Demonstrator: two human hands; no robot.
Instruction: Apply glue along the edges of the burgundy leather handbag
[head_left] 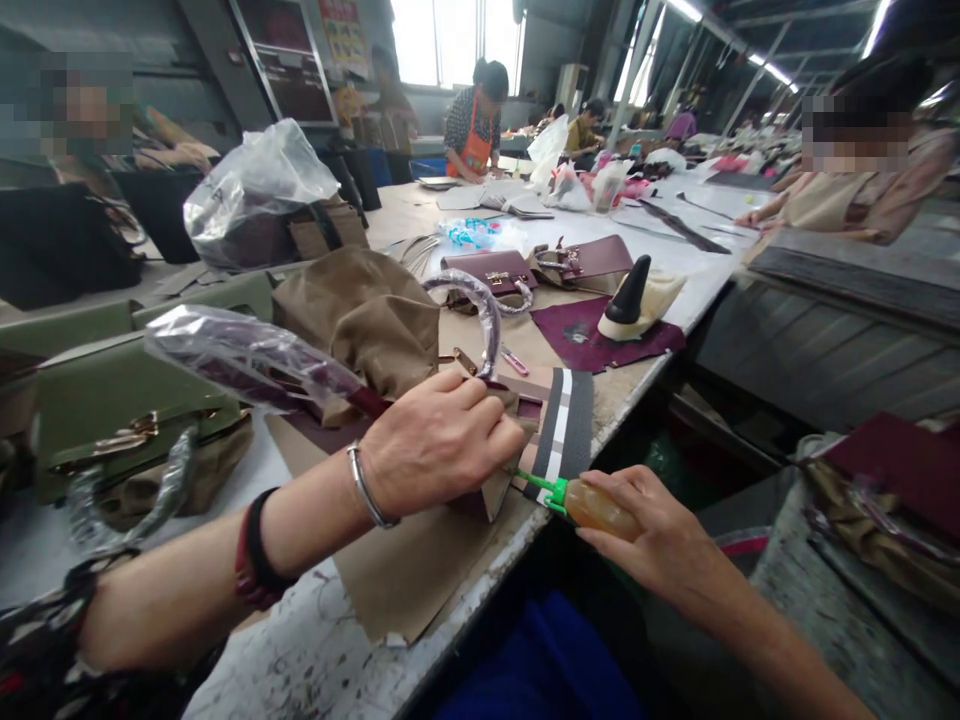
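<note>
My left hand (442,440) is closed on the edge of a maroon bag piece (489,492), its fingertips partly hidden. In my right hand (645,525) is a glue bottle (600,508) with amber contents and a green nozzle, its tip pointing left beside my left fingers. A brown cloth lining (360,320) and a plastic-wrapped handle (480,305) rise behind my left hand. Under the nozzle lies a grey and white striped strip (559,430).
Green bags (120,400) lie at the left. Maroon bags (592,262) lie farther back, near a black-handled tool (630,295) on purple material (562,330). The table edge (450,640) runs diagonally. Several people work around the tables.
</note>
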